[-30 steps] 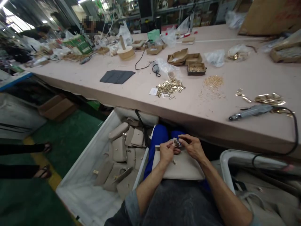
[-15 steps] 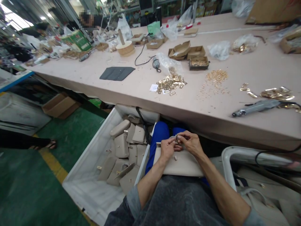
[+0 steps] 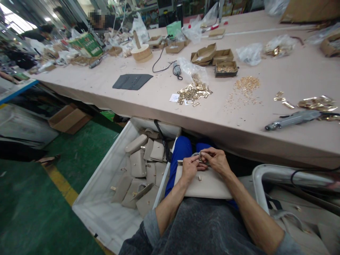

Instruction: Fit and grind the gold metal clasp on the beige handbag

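A beige leather bag (image 3: pixel 207 186) lies across my lap, below the table edge. My left hand (image 3: pixel 190 167) and my right hand (image 3: pixel 217 161) meet over its far edge. Both pinch a small metal fitting (image 3: pixel 200 156) between fingertips. A small gold clasp (image 3: pixel 200 178) shows on the bag's face just below the hands.
A white bin (image 3: pixel 106 170) of beige bags stands at my left; another white bin (image 3: pixel 281 175) is at my right. On the pink table (image 3: pixel 148 95) lie gold hardware piles (image 3: pixel 192 94), small boxes (image 3: pixel 225 68), a grey power screwdriver (image 3: pixel 292 119) and a dark mat (image 3: pixel 132 81). A person works at the far end.
My hands kept turning the small fitting over the bag's edge. The view rose slightly, and a passer-by's sandalled feet at the left went out of sight.
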